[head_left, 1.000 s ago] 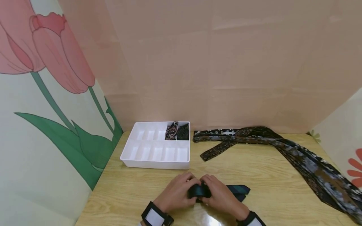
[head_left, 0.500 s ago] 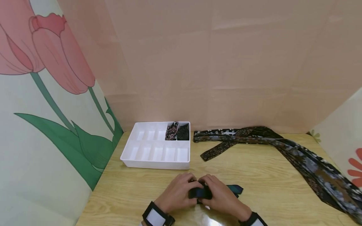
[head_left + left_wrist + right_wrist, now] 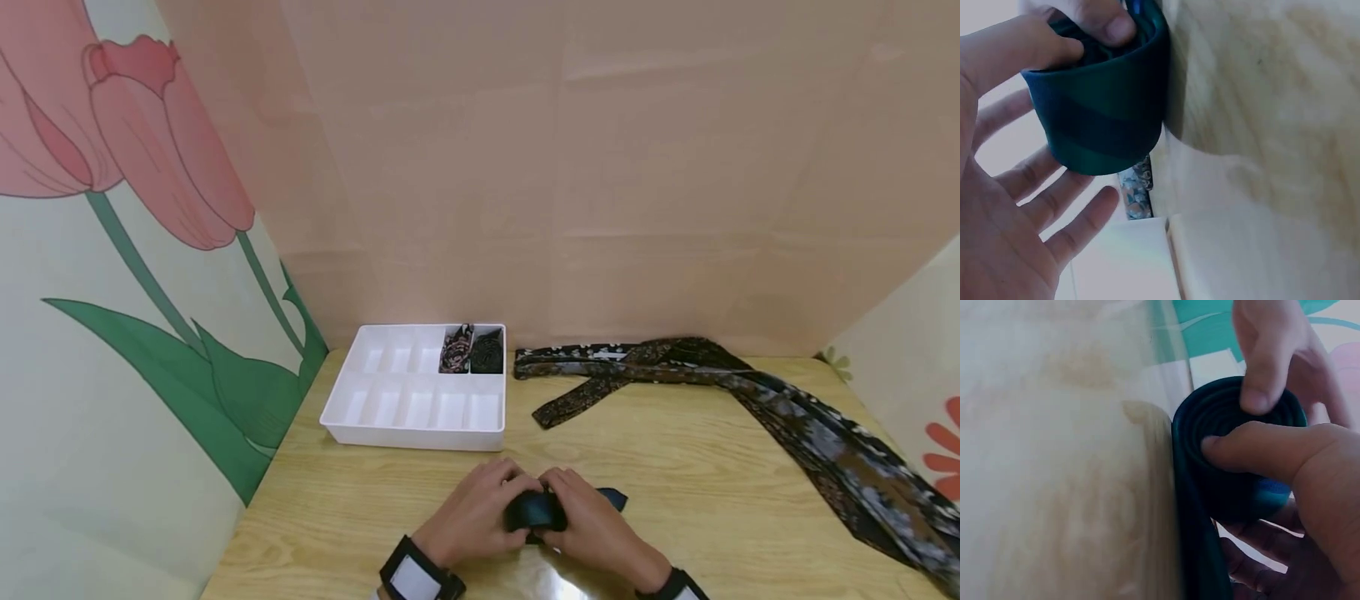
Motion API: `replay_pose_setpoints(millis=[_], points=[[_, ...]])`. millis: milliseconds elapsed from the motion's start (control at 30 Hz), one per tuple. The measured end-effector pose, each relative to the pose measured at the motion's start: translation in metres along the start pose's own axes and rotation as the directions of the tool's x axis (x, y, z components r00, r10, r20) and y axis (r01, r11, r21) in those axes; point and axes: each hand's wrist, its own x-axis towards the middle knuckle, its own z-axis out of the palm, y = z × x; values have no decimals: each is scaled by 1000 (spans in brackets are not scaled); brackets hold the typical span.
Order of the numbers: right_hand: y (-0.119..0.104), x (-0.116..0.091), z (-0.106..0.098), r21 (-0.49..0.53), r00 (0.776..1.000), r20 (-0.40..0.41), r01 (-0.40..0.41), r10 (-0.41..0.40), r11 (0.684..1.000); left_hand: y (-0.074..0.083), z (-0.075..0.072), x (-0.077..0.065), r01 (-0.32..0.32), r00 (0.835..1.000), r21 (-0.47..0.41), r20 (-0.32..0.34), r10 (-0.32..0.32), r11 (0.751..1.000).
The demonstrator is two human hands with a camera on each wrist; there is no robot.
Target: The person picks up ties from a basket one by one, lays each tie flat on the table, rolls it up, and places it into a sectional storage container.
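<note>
A dark green and navy necktie point(image 3: 536, 511) is wound into a thick coil, standing on its edge on the wooden table. My left hand point(image 3: 472, 517) holds the coil from the left, its thumb on the spiral side in the left wrist view. From the right, my right hand point(image 3: 600, 523) grips the same coil, its thumb pressed on the layers in the right wrist view. A short flat tail point(image 3: 613, 497) of the necktie sticks out to the right, past the right hand. The coil's far side is hidden by my fingers in the head view.
Behind my hands stands a white divided tray point(image 3: 420, 437). A floral rolled tie point(image 3: 456, 350) and a dark rolled tie point(image 3: 487, 352) sit in its back right compartments. Patterned long ties point(image 3: 817, 433) lie along the back and right side of the table point(image 3: 675, 467).
The flat tail of the necktie has grown shorter, drawn in toward the coil. Both hands have stayed around the coil, with a slight shift to the right.
</note>
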Motion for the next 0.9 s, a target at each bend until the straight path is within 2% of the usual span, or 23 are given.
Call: replay_pose_setpoints(millis=[100, 233, 367, 567, 733, 900], points=[[1, 0, 0, 7, 1000, 2, -7, 7, 1000, 0, 0, 0, -1, 1000, -11, 1, 1, 1000], [1, 0, -2, 24, 1000, -2, -10, 10, 1000, 2, 0, 1, -12, 1000, 17, -11, 12, 1000], [2, -1, -4, 45, 999, 28, -38, 37, 998, 4, 0, 1, -9, 1000, 25, 10, 8, 1000], [3, -2, -1, 66, 999, 9, 35, -35, 997, 6, 0, 2, -2, 1000, 48, 29, 1, 999], [5, -3, 0, 55, 999, -5, 35, -34, 998, 7, 0, 2, 18, 998, 11, 56, -18, 1000], [5, -4, -1, 57, 998, -8, 58, -58, 997, 7, -1, 2, 5, 999, -1, 41, -5, 1000]])
